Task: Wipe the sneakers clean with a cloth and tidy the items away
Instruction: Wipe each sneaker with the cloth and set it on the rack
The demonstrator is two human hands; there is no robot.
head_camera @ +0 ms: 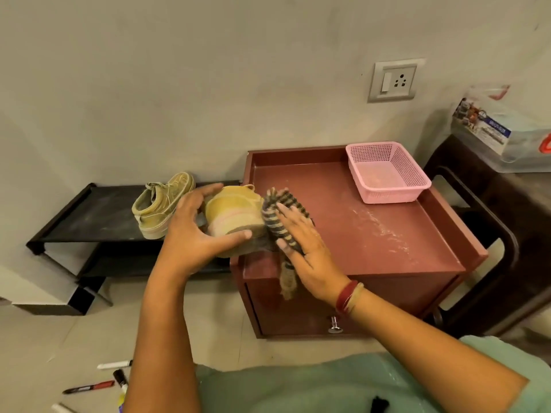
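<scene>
A plain grey-white wall (179,84) filled the far side of the room, and a grey switch-and-socket plate (395,80) was set into it toward the right. Against the wall on the left stood a low black rack (89,216) with a dusty top shelf. Right of it stood a reddish-brown cabinet (372,234) with a raised rim round its top and a metal knob (334,324) on its near face; pale smears marked the top. A dark brown stool (483,210) stood further right. The floor (59,347) was laid with pale tiles, and a few marker pens (89,386) lay on it at near left.
</scene>
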